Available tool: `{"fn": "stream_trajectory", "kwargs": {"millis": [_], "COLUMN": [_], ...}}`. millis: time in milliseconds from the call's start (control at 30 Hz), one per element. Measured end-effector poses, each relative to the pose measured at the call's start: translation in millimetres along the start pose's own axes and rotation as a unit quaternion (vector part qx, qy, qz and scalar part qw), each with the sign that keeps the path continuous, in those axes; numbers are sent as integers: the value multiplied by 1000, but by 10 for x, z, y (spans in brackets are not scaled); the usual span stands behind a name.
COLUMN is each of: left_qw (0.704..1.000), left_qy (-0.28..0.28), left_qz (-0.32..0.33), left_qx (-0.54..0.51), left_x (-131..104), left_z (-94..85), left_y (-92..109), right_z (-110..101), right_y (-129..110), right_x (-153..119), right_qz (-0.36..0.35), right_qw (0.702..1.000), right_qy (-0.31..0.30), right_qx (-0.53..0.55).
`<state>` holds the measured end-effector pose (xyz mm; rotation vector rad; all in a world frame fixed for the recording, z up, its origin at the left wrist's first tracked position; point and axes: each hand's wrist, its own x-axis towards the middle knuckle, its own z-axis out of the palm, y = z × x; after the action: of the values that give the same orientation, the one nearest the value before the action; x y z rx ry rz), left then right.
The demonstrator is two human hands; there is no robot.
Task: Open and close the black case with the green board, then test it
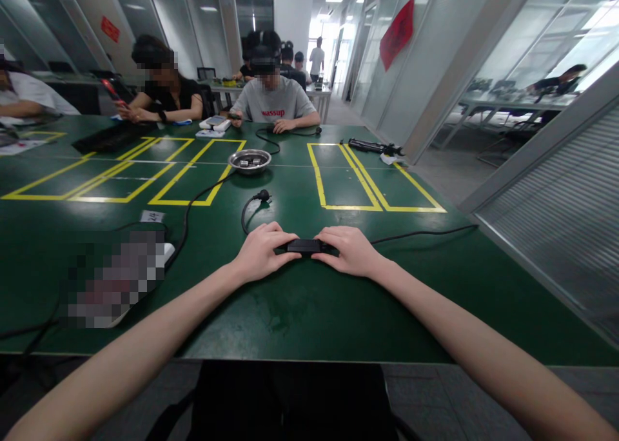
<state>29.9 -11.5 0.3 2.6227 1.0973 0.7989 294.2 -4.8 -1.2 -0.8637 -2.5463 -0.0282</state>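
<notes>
Between both hands, just above or on the green table, is a black power adapter (pixel 304 246), a small rectangular block. My left hand (pixel 261 251) pinches its left end with thumb and fingers. The right end is gripped the same way by my right hand (pixel 352 250). A black cable (pixel 425 233) runs off to the right from behind my right hand. Beyond my left hand lies a black plug (pixel 263 196), its short cord curving back toward that hand. My fingers partly hide both ends of the adapter, so how the cords join it is not visible.
A metal bowl (pixel 249 162) with small metal parts stands ahead. Yellow tape (pixel 352 207) marks rectangles on the green table (pixel 309 318). At left lie a blurred-out device (pixel 120 280) and cables. A folded black tripod-like item (pixel 374 146) lies far right. A person (pixel 275 99) sits opposite.
</notes>
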Motion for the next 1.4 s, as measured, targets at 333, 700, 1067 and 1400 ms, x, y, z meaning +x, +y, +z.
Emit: {"fn": "stream_trajectory", "kwargs": {"millis": [333, 700, 1067, 1400], "left_qw": [998, 965, 990, 998], "left_qy": [6, -46, -42, -41], "left_qz": [-47, -128, -103, 44], "left_qx": [-41, -223, -88, -34], "left_x": [17, 67, 44, -7], "left_z": [-38, -136, -43, -42], "left_y": [101, 176, 97, 52], "right_z": [-90, 16, 44, 25], "right_y": [-131, -113, -130, -168], "right_x": [25, 11, 25, 50], "right_qz": [-52, -93, -81, -35], "right_qw": [998, 988, 991, 998], "right_qy": [21, 14, -16, -34], "right_qx": [-24, -122, -102, -32]}}
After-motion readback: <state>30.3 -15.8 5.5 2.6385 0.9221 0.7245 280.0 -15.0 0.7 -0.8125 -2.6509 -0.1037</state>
